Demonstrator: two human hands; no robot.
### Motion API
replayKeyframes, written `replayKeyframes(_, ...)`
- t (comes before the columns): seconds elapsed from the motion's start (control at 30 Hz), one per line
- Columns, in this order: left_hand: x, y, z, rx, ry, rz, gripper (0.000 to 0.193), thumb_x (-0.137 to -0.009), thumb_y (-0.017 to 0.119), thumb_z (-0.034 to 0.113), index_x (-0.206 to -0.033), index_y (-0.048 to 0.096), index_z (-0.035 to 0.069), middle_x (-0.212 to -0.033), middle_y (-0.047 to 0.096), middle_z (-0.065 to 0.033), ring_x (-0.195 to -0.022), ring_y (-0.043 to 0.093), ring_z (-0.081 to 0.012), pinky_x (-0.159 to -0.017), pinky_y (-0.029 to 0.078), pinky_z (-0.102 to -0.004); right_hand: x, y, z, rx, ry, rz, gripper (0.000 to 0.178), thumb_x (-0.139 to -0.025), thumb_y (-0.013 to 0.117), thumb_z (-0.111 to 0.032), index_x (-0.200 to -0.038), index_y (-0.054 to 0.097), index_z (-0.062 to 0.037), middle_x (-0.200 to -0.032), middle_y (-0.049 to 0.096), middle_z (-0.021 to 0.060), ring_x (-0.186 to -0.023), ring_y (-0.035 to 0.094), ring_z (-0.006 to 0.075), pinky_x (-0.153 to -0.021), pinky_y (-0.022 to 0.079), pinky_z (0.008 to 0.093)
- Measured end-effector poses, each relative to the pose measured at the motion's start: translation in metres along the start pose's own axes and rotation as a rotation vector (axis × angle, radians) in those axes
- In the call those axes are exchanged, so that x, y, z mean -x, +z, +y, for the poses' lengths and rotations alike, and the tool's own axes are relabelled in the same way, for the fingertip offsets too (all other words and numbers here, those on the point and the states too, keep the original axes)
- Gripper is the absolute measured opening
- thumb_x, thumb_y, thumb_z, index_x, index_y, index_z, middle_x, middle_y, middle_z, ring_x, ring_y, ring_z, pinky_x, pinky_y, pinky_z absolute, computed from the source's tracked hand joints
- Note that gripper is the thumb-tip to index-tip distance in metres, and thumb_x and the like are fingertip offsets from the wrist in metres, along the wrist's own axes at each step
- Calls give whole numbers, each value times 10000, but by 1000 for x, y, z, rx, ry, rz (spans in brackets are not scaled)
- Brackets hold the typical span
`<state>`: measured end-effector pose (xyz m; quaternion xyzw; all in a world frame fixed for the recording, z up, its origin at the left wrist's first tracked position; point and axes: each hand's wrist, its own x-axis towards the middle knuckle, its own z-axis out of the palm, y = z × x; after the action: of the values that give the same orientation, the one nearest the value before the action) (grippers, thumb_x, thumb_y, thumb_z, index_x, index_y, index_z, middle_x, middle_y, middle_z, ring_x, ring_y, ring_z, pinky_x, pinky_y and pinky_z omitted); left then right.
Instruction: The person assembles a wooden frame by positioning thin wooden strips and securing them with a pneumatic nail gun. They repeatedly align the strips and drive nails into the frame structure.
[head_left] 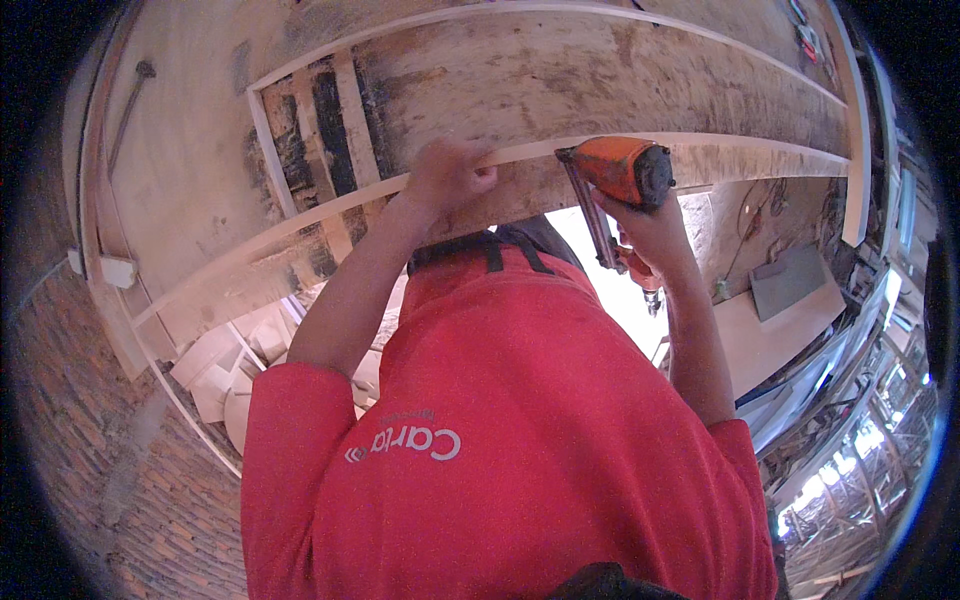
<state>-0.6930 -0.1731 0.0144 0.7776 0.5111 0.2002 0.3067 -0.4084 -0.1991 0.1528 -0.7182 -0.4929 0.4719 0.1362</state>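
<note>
If our aim slips, a shot could hit our left hand (pixel 450 175), whose grip we cannot tell. Our right hand (pixel 652 228) grips the nail gun (pixel 612 166) by the table's (pixel 580 75) near edge, over a wooden strip (pixel 525 152); the nail gun's long axis runs sideways, nose pointing left.

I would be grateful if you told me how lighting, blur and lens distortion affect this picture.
In the head view, the pale wooden strip appears bowed and the corners go black; in the head view, the bright patch beside the red shirt is washed out to white; in the head view, the left hand looks softer than the orange nail gun in the right hand.
</note>
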Motion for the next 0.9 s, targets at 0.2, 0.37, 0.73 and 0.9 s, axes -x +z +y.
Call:
replayKeyframes(0.2, -7, -1, -1, 16, -6, -59, 190, -764, 719, 276, -847, 722, 105, -813, 698, -172, -778, 703, -403, -692, 574, -518, -5, 2, -7, 10, 97, -35, 451, -829, 872, -280, -1194, 726, -58, -1028, 737, 71, -924, 674, 193, -789, 535, 344)
replayKeyframes(0.37, -8, -3, 2, 16, 21, -22, 181, -760, 724, 275, -825, 718, 107, -812, 692, -147, -781, 706, -385, -700, 578, -512, -8, 0, -7, 41, 6, -48, 523, -798, 889, -295, -1237, 717, -68, -1153, 767, 121, -1100, 730, 259, -950, 566, 383)
replayKeyframes(0.73, -1, -6, 10, -25, 97, 94, 143, -778, 702, 243, -773, 683, 102, -802, 637, -107, -785, 673, -336, -770, 545, -488, -1, 6, -31, 114, -87, -26, 382, -864, 846, -235, -1178, 721, -56, -845, 693, 17, -686, 610, 115, -582, 493, 292)
replayKeyframes(0.9, -3, -6, 8, -11, 102, 68, 149, -778, 703, 244, -790, 682, 97, -807, 635, -117, -789, 672, -348, -755, 549, -494, 3, 6, -47, 80, -69, -53, 432, -873, 846, -316, -1215, 716, -85, -1103, 764, 79, -1020, 719, 190, -882, 568, 344)
